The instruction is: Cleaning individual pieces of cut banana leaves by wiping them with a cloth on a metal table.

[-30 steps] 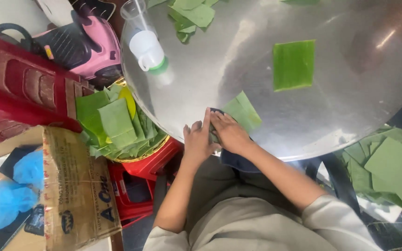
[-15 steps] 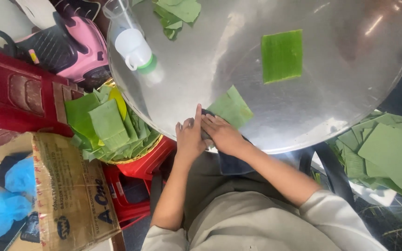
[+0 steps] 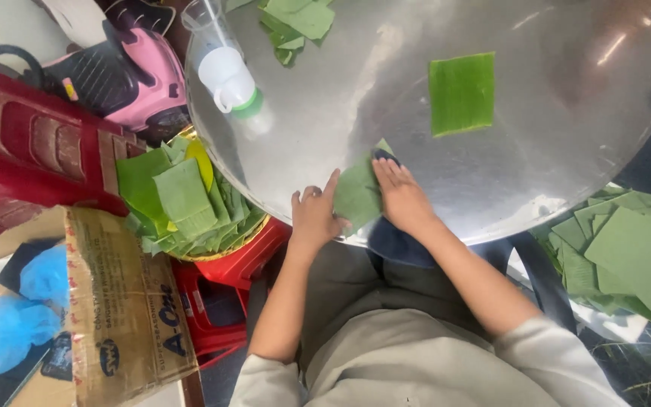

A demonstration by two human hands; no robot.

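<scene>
A green banana-leaf piece [image 3: 357, 192] lies at the near edge of a round shiny metal table [image 3: 566, 151]. My left hand [image 3: 315, 217] holds the leaf's left edge, fingers stretched along it. My right hand [image 3: 401, 197] lies flat on the leaf's right side, with a small dark thing [image 3: 383, 155] peeking out at its fingertips; I cannot make out what it is. A second, square leaf piece [image 3: 461, 93] lies flat farther out on the table.
A clear plastic bottle with a white cap [image 3: 224, 68] and a heap of leaf scraps [image 3: 295, 21] sit at the table's far side. A basket of cut leaves [image 3: 182, 200] rests on a red stool at left, a cardboard box [image 3: 114, 301] below it. More leaves [image 3: 627, 256] pile at right.
Both hands have spread slightly apart on the leaf; the right hand has pressed flat onto it. The camera view has shifted.
</scene>
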